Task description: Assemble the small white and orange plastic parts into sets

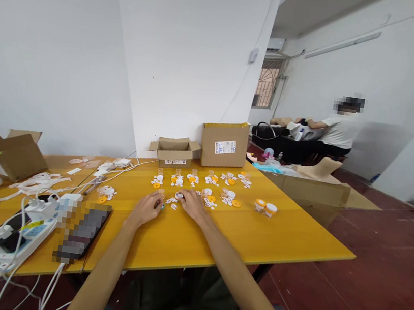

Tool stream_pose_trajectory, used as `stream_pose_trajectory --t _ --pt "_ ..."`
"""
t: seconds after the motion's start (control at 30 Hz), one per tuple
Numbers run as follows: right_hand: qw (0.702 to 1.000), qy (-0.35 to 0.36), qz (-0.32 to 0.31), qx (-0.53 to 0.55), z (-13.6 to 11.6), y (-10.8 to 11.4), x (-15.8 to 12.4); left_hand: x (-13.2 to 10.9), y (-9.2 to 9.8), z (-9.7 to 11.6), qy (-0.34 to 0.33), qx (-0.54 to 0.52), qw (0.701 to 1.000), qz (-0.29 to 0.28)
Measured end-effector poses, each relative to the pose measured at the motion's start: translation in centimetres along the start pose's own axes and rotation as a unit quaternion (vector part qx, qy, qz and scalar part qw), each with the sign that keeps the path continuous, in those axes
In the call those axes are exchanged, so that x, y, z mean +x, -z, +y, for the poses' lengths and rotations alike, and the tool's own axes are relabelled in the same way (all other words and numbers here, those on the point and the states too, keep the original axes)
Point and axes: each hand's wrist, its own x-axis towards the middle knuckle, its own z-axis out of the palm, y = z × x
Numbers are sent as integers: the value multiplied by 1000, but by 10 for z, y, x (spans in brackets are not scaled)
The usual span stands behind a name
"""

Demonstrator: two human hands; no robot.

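My left hand [148, 206] rests low over the yellow table, its fingers curled in. A small clear cup [161, 191] is at its fingertips, and a tiny blue-green spot shows beside them; what the fingers grip is too small to make out. To the right, my right hand [191, 204] pinches a small white round piece [178, 196]. Between and just beyond the hands lie white spotted pieces [173, 206]. Several small groups of clear cups, white discs and orange rings are spread behind, with one orange ring [236, 204] right of my right hand.
Two lidded jars [270, 210] stand together at the right. An open carton [175, 152] and a taller cardboard box [224, 145] are at the back. On the left are a power strip [37, 228], cables, a phone [84, 234] and another carton [17, 156]. Another person [339, 130] sits far right.
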Motion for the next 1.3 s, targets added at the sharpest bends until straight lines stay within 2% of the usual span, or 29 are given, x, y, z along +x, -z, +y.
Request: stream_pose_trajectory --t 0.4,0.6,0.77,1.17,1.3 --pt "999 30 -4 18 1 5 -1 2 0 -2 16 26 1000 0" --pt "987 133 40 84 -4 1 0 3 1 2 15 -14 1000 -11" --pt "972 197 24 125 -12 -14 -2 4 -1 2 7 -60 998 -19" --pt "962 218 8 163 -11 -20 0 8 -6 -5 16 -179 982 -51" --pt "962 217 -2 166 -9 -20 1 8 -5 -7 20 -171 983 -54"
